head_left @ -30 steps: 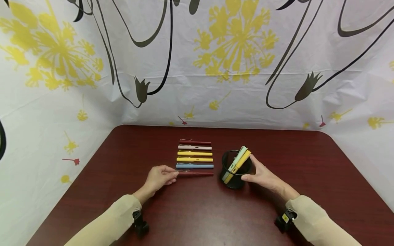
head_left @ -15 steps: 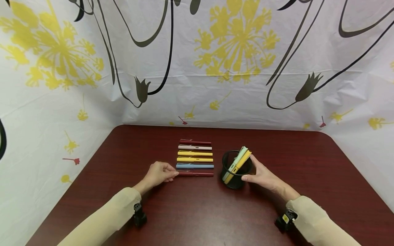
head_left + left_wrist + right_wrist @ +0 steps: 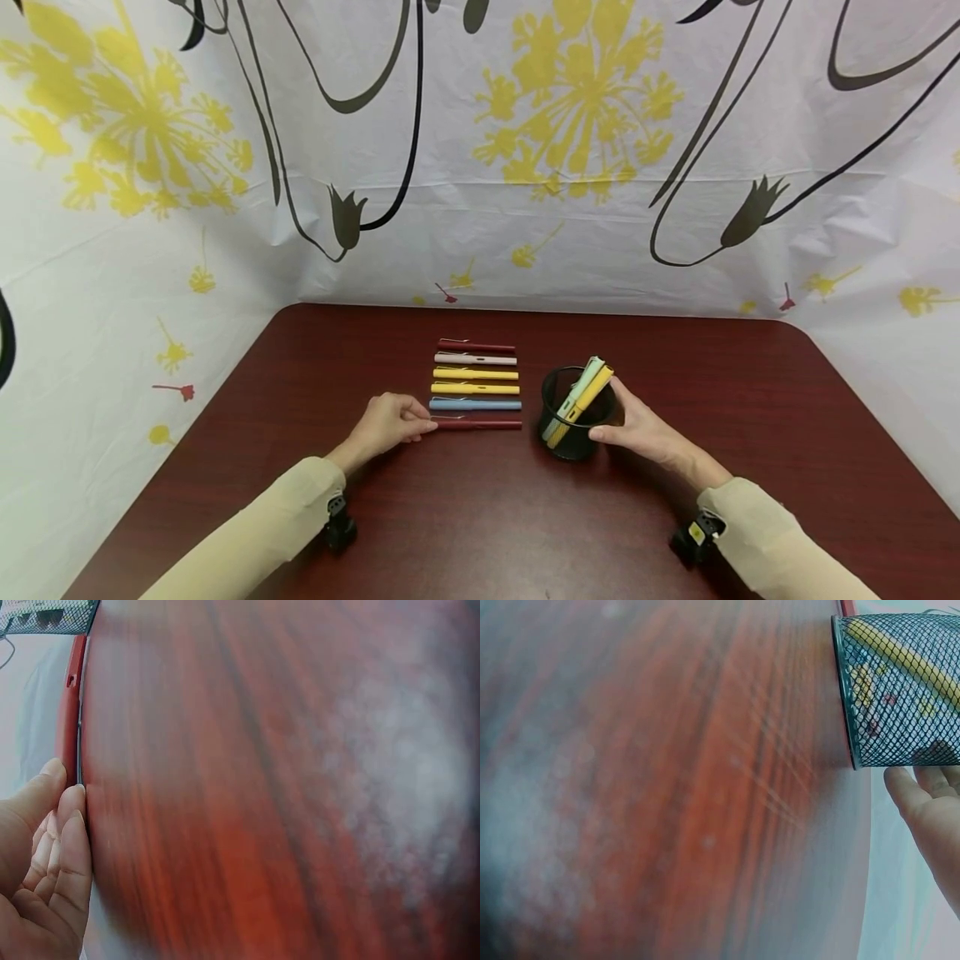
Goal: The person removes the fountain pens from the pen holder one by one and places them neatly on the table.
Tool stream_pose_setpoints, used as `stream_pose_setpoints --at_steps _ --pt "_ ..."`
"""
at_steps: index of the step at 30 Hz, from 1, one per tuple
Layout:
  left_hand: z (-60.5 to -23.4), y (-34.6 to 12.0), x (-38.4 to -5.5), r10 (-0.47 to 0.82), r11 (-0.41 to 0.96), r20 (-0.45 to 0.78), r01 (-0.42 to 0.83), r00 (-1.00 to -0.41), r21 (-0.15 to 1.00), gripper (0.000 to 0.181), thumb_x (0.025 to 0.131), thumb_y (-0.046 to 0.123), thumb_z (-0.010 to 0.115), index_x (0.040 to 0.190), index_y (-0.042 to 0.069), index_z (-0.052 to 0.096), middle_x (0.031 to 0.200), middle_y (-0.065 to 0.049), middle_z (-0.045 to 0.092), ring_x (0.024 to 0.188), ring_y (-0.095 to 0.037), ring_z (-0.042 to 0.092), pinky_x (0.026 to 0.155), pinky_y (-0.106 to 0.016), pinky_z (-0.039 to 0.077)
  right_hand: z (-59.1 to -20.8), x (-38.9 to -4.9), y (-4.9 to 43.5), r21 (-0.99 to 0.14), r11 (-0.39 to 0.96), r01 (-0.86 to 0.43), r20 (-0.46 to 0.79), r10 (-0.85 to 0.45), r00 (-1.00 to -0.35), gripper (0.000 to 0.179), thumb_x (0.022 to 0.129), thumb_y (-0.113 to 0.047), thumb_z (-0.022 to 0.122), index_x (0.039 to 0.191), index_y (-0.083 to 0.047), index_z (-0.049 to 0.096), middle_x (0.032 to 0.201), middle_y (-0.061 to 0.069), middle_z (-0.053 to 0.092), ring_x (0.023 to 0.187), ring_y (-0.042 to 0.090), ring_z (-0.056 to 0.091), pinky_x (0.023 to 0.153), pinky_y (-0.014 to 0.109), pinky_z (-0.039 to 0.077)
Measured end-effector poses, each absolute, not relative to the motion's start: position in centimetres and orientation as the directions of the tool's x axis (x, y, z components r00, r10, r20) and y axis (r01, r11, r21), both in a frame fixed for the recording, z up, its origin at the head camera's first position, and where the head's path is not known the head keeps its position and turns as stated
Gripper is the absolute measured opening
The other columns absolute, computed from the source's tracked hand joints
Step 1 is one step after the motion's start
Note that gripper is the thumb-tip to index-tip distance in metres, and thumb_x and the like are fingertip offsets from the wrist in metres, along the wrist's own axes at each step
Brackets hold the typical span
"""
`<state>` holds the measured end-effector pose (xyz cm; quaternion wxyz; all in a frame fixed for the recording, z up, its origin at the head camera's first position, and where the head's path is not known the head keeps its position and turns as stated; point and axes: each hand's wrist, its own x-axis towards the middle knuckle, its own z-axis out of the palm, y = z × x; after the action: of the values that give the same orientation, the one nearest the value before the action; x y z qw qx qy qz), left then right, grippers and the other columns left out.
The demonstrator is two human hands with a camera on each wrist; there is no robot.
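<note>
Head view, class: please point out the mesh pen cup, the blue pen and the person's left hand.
Mesh pen cup [image 3: 577,442]: head view, front of its wall, below the rim.
Blue pen [image 3: 476,405]: head view, about midway along its length.
Left hand [image 3: 382,425]: head view, back of the hand.

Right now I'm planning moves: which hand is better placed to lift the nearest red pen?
Probably the left hand: it pinches the red pen by its end; the right hand holds the cup.

On your reddish-brown wooden table [image 3: 480,517], six slim red, pinkish-white, yellow and blue pens [image 3: 475,388] lie one behind another, left of the cylindrical black mesh cup [image 3: 576,446]; slim pale-green and yellow pens [image 3: 589,394] lean inside it
</note>
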<state>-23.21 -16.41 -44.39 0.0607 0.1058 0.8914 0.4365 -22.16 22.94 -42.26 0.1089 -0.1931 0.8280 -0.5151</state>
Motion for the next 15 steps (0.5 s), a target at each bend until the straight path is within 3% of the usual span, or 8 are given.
stream_pose_setpoints --at_steps 15 --pt "-44.32 -16.27 -23.10 0.248 0.633 0.016 0.175 -0.969 0.754 0.015 0.079 0.022 0.076 0.084 0.009 0.070 0.067 0.001 0.068 0.059 -0.008 0.063 0.053 -0.022 0.052 -42.30 -22.19 22.93 -0.895 0.392 -0.212 0.024 -0.434 -0.901 0.106 0.080 -0.022 0.074 0.146 0.009 -0.002 0.152 0.032 -0.002 0.139 0.048 -0.003 0.105 0.069 0.008"
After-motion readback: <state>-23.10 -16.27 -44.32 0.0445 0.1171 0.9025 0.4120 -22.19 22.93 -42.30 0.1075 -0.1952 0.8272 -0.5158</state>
